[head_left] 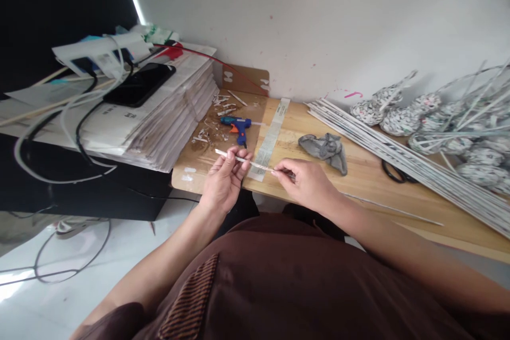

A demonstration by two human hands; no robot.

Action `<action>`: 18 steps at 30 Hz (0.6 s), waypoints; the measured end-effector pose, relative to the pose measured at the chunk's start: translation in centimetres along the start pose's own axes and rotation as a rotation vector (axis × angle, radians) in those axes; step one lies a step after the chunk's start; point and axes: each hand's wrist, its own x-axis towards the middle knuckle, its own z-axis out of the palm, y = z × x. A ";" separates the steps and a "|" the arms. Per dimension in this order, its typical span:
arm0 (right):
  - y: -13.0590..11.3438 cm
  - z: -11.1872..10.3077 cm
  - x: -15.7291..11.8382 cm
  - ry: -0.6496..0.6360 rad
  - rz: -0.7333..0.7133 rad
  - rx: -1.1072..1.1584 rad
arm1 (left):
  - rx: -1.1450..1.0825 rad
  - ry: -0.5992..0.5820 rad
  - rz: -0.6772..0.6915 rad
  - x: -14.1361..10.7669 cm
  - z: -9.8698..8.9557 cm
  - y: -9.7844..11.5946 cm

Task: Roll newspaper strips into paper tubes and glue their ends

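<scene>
A thin rolled-paper stick slants across the space between my hands, above the table's front edge. My left hand is palm up and holds it between thumb and fingers near its pale end. My right hand pinches it further along with the fingertips. A thin printed length shows past my right forearm in the same line and appears to be the same stick; the part between is hidden. Just beyond my left hand lies a blue glue gun with an orange trigger, on a brown board.
A crumpled grey cloth lies right of a taped paper strip. Many paper sticks and woven paper pieces fill the right. Left stands a paper stack bearing a phone, power strip and cables. Paper scraps litter the board.
</scene>
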 end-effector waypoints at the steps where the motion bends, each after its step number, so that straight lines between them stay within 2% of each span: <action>1: -0.1 0.0 0.1 -0.005 0.011 0.018 | 0.000 -0.006 0.001 0.0 0.0 0.0; 5: -0.1 0.1 0.6 -0.075 0.093 0.133 | 0.015 -0.025 -0.005 -0.1 0.1 0.0; 9: 0.6 -0.1 1.3 -0.425 0.336 0.589 | 0.006 -0.037 -0.019 -0.2 0.4 0.1; 11: 0.7 -0.3 1.6 -0.522 0.391 0.692 | 0.005 -0.032 -0.025 -0.3 0.5 0.0; 15: -0.1 -0.3 1.7 -0.366 0.232 0.423 | 0.028 -0.016 -0.046 -0.3 0.5 -0.1; 16: -0.2 -0.2 1.7 -0.363 0.219 0.420 | 0.034 -0.017 -0.051 -0.4 0.5 -0.1; 18: -0.4 -0.1 1.7 -0.460 0.304 0.599 | 0.037 -0.023 -0.064 -0.4 0.5 -0.1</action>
